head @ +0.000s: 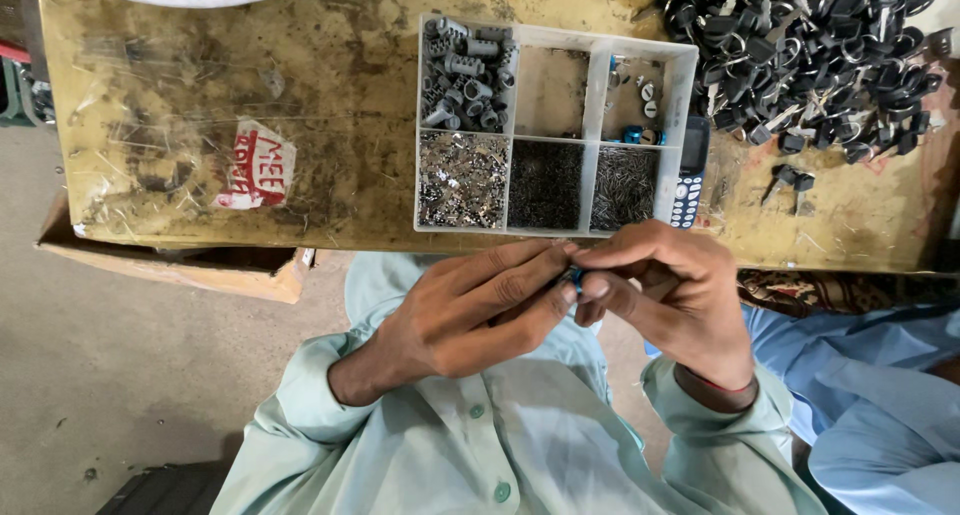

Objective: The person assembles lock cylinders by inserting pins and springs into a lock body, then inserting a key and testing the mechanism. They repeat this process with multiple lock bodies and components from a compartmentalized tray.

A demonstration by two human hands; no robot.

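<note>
Both hands meet just below the worktop [300, 95] edge, over the lap of a pale green shirt [480, 445]: the left hand [460, 320] and the right hand [680, 300] pinch one small blue part [573, 275] between their fingertips, so each grip is clenched on that same piece, which is mostly hidden and too small to tell in detail. Judging from this, the step in hand is fine fitting or assembly of the part, done close to the body rather than on the worktop. Just beyond the hands sits a white tray [680, 65] with six compartments: grey cylinders [465, 70] in the far left one, an empty middle one, a few small blue and white bits [640, 95] in the far right one, and along the near row silvery flakes [462, 180], dark fine pieces [546, 183] and thin pins [622, 185]. A blue keypad phone [690, 170] lies touching the tray's right side, and a heap of black keys [800, 45] fills the far right of the worktop, with two loose ones [790, 180] near it. The next move probably calls for one hand to steady the part while the other reaches to a compartment for a tiny piece, which needs a careful fingertip pick
</note>
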